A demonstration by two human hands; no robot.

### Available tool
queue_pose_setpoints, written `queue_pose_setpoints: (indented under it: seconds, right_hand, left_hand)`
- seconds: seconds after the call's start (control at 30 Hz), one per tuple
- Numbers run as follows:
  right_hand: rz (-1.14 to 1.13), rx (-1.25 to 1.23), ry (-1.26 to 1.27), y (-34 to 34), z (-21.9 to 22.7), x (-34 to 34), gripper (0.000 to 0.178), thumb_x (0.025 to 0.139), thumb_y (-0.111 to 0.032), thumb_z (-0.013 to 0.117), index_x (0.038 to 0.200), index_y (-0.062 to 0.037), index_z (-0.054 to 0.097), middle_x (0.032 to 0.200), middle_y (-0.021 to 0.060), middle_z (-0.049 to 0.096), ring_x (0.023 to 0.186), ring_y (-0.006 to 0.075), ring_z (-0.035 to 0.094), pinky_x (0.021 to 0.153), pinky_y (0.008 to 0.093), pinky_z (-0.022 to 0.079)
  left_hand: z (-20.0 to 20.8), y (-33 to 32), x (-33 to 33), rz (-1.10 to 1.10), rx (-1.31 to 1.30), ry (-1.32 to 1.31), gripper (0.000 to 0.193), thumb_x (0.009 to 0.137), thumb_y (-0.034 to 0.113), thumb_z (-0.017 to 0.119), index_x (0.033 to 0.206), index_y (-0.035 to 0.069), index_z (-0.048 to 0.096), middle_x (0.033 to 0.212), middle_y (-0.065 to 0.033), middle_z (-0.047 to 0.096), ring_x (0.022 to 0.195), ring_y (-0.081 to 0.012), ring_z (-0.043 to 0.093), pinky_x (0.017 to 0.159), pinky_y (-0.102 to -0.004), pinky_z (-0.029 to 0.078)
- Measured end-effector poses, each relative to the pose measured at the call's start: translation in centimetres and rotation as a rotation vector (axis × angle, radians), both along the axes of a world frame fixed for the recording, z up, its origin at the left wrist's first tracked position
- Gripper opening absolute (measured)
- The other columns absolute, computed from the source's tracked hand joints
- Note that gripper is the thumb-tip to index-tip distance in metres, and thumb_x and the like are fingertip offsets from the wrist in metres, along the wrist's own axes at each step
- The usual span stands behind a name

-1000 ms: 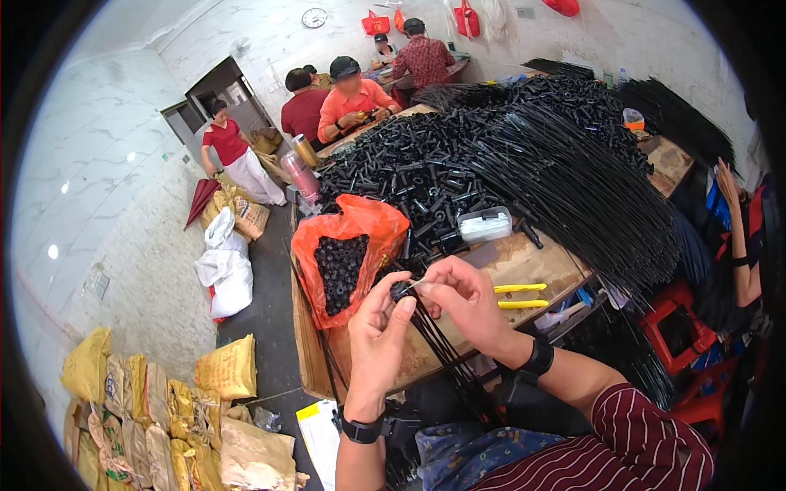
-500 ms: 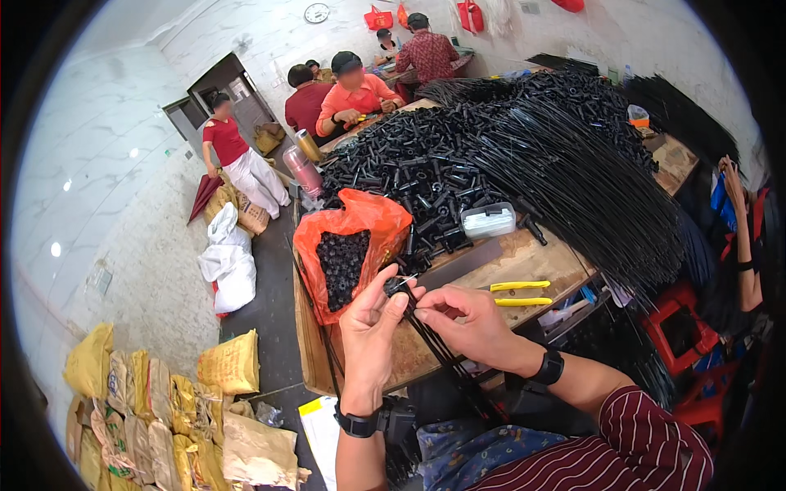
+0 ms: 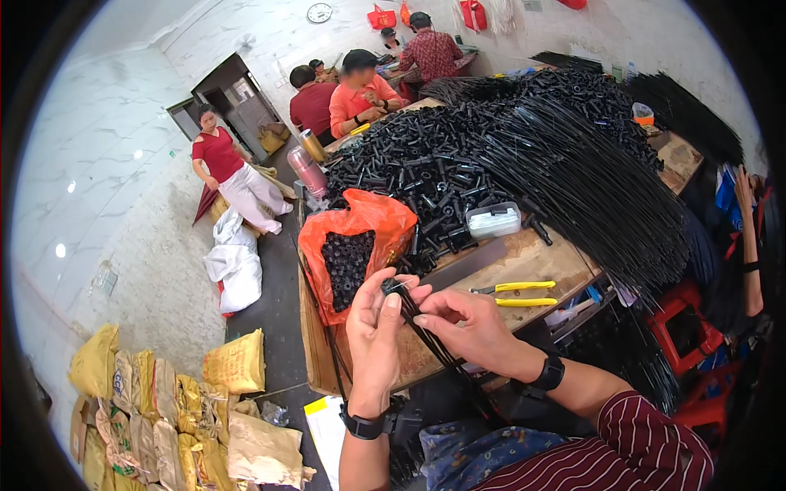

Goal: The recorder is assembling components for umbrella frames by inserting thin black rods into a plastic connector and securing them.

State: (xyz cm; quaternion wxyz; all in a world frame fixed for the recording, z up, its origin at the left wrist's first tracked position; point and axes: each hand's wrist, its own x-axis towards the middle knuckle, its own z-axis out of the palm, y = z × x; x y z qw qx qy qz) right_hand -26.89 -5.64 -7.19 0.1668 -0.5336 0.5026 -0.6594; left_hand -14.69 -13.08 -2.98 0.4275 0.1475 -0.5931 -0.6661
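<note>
Over the bench (image 3: 524, 260) edge, your left hand (image 3: 375, 334) and right hand (image 3: 467, 323) pinched a black rod bundle (image 3: 430, 340), its small black cap (image 3: 393, 286) at twelve o'clock; yellow-handled pliers (image 3: 520, 295) lay at three o'clock.

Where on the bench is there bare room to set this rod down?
Bare wood lies between the pliers, the clear box and the hands. The bench beyond is crowded with black parts and rods; the orange bag fills the left.
</note>
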Motion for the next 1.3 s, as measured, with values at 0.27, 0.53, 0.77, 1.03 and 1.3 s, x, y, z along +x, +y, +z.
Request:
queue_pose_setpoints:
  seconds: [0.27,0.53,0.77,1.03,1.3]
  right_hand:
    - [0.078,0.069,0.017,0.0,1.0,-0.2,0.01,0.085,-0.006,0.068,0.085,0.0005,0.06,0.078,0.0004,0.064,0.066,0.0013,0.053,0.056,0.0201,0.046]
    - [0.126,0.042,-0.012,-0.2,0.8,0.0,0.007,0.087,-0.004,0.063,0.085,0.001,0.059,0.078,-0.0006,0.063,0.071,0.0001,0.05,0.059,0.0192,0.046]
    - [0.078,0.023,-0.022,-0.2,0.7,0.2,0.009,0.083,-0.004,0.066,0.083,0.0017,0.06,0.069,0.0066,0.06,0.061,0.0078,0.053,0.055,0.0262,0.045]
    - [0.077,-0.042,0.003,-0.3,0.0,0.4,0.009,0.082,-0.004,0.067,0.082,0.0015,0.059,0.074,0.0067,0.061,0.063,0.0071,0.055,0.056,0.0247,0.046]
    - [0.081,0.125,-0.09,0.4,-1.0,0.2,0.013,0.081,-0.011,0.07,0.084,-0.0003,0.062,0.075,0.0064,0.064,0.064,0.0095,0.058,0.058,0.0253,0.047]
  left_hand:
    - [0.2,0.6,-0.3,0.15,-0.276,-0.222,0.037,0.099,0.007,0.042,0.134,-0.002,0.034,0.111,-0.0141,0.058,0.101,-0.0228,0.063,0.085,-0.0308,0.05]
    - [0.1,0.9,-1.0,0.378,-0.522,-0.487,0.036,0.097,0.006,0.042,0.13,-0.006,0.033,0.102,-0.0177,0.06,0.085,-0.0244,0.066,0.075,-0.0345,0.051]
    - [-0.4,0.6,-1.2,0.395,-0.611,-0.484,0.036,0.096,0.006,0.04,0.129,-0.006,0.034,0.1,-0.0183,0.06,0.079,-0.0268,0.065,0.072,-0.0368,0.05]
    - [-0.4,0.6,-1.0,0.3,-0.436,-0.331,0.028,0.096,0.003,0.041,0.124,-0.003,0.041,0.099,-0.0126,0.06,0.084,-0.0171,0.065,0.072,-0.0294,0.052]
    - [-0.3,-0.7,0.3,-0.044,0.058,0.001,0.024,0.093,0.01,0.057,0.114,0.001,0.049,0.096,-0.0085,0.061,0.095,-0.0243,0.065,0.085,-0.0353,0.052]
